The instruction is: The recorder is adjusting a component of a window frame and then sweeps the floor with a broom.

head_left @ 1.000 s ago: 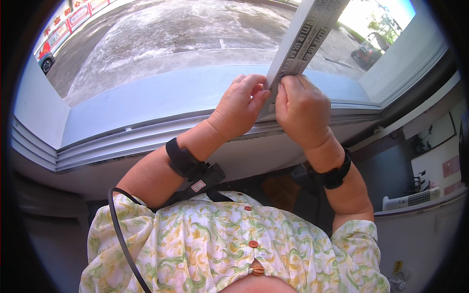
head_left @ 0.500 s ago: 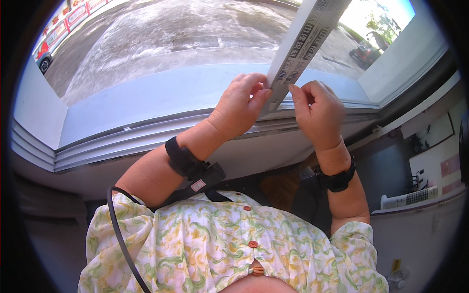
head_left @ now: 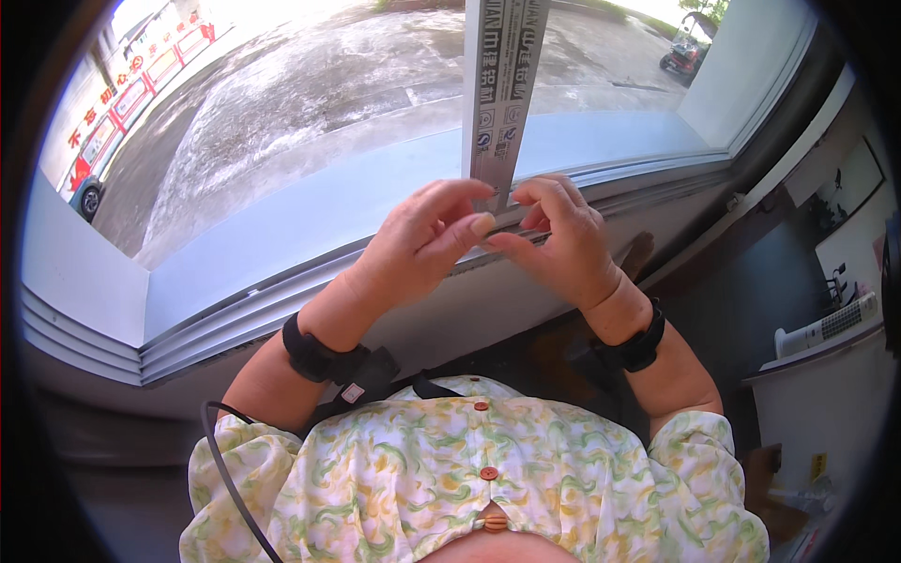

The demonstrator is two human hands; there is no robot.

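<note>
In front of the lower end of an upright window frame bar [head_left: 497, 103], my left hand [head_left: 422, 239] is raised with its fingers curved and its thumb held apart from them. My right hand [head_left: 554, 239] faces it from the other side, fingers also curled, with a gap between thumb and forefinger. The fingertips of both hands are close together, and I see nothing between them. The bar is silvery and covered with dark-printed protective film. Its foot is partly hidden behind my fingers, so I cannot tell whether any fingertip touches it.
A pale windowsill [head_left: 310, 211] and metal sliding tracks [head_left: 244, 314] run across in front of me. Outside lie concrete paving, a parked car [head_left: 86, 192] and a small red vehicle [head_left: 683, 58]. A white appliance [head_left: 826, 324] stands at the right.
Both hands have come away from the sides of the bar, down and nearer to me. Their fingers have loosened. The view has turned, so the bar appears farther left and more upright.
</note>
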